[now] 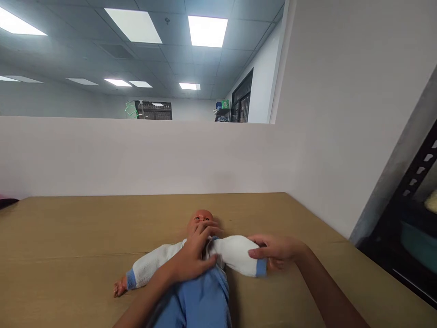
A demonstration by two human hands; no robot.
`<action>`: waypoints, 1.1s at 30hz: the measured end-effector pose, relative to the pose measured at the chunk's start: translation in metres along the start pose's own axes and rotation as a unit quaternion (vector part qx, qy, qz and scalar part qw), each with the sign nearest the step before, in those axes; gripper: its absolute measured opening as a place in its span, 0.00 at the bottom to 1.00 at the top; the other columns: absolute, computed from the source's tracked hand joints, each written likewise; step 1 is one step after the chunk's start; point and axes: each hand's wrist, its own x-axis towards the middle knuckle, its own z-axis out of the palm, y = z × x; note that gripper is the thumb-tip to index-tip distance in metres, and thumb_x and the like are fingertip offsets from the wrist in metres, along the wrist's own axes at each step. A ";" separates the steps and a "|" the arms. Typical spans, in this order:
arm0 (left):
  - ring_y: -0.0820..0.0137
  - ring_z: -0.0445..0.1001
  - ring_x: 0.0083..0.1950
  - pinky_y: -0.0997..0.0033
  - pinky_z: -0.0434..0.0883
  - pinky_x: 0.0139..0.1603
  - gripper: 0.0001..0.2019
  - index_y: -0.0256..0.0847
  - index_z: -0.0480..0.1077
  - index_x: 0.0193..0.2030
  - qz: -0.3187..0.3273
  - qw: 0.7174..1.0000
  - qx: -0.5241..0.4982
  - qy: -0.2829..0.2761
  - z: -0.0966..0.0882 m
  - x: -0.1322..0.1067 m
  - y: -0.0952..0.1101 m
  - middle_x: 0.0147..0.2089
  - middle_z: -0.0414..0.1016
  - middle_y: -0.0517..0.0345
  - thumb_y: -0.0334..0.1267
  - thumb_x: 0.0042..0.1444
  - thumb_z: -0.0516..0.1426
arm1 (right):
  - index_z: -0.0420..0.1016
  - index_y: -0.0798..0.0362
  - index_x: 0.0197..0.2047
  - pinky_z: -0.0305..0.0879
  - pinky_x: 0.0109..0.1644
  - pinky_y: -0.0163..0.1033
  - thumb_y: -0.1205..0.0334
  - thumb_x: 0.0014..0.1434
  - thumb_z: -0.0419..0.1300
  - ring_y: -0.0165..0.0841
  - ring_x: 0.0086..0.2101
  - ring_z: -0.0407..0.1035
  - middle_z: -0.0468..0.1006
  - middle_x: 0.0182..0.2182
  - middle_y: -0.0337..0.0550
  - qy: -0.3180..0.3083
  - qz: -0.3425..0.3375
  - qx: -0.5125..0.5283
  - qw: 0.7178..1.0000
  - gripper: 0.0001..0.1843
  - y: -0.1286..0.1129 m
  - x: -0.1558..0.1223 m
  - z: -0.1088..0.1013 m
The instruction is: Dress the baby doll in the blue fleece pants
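Observation:
A baby doll (201, 216) lies on its back on the brown surface, head toward the wall. It wears a white top (155, 264) with blue cuffs and blue trousers (205, 300). My left hand (194, 253) lies across its upper chest and neck, fingers by the chin and thumb lower on the chest, holding the doll; it hides the doll's lower face. My right hand (275, 249) grips the sleeve (237, 255) near the cuff, thumb on top, with the arm stretched out sideways. The doll's other arm reaches out, its small hand (119, 287) bare.
The brown cardboard-like surface (85, 228) meets a low white wall (136, 157) at the back. A taller white wall (341, 114) rises on the right. Beyond it stands a black slotted metal rack (414, 177) with a teal container (419, 246). A dark object (7, 202) sits at the left edge.

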 end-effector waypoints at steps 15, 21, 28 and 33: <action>0.45 0.79 0.56 0.52 0.72 0.59 0.28 0.37 0.78 0.50 -0.205 0.918 -0.247 0.233 -0.052 0.002 -0.014 0.48 0.85 0.48 0.59 0.55 0.67 | 0.74 0.48 0.43 0.67 0.49 0.43 0.44 0.63 0.71 0.36 0.40 0.72 0.76 0.38 0.38 0.148 -0.240 0.120 0.952 0.18 -0.019 0.054 0.116; 0.50 0.80 0.53 0.60 0.72 0.56 0.31 0.39 0.79 0.50 -0.225 0.890 -0.299 0.262 -0.081 -0.003 -0.007 0.46 0.85 0.51 0.64 0.52 0.69 | 0.76 0.44 0.47 0.64 0.58 0.46 0.58 0.57 0.73 0.44 0.52 0.71 0.74 0.52 0.42 0.154 -0.272 -0.023 0.950 0.16 -0.015 0.056 0.186; 0.58 0.79 0.52 0.67 0.73 0.49 0.27 0.42 0.78 0.54 -0.225 0.862 -0.396 0.224 -0.073 -0.004 -0.019 0.50 0.83 0.54 0.58 0.56 0.70 | 0.66 0.47 0.41 0.58 0.46 0.40 0.35 0.67 0.62 0.35 0.37 0.60 0.65 0.33 0.34 0.095 -0.264 0.179 0.943 0.23 0.004 0.078 0.187; 0.64 0.76 0.47 0.70 0.72 0.50 0.21 0.43 0.78 0.51 -0.207 0.842 -0.463 0.182 -0.069 -0.001 -0.021 0.42 0.79 0.59 0.54 0.59 0.70 | 0.58 0.45 0.41 0.52 0.38 0.37 0.39 0.62 0.72 0.30 0.31 0.54 0.63 0.32 0.30 0.058 -0.306 0.284 0.907 0.29 0.005 0.086 0.185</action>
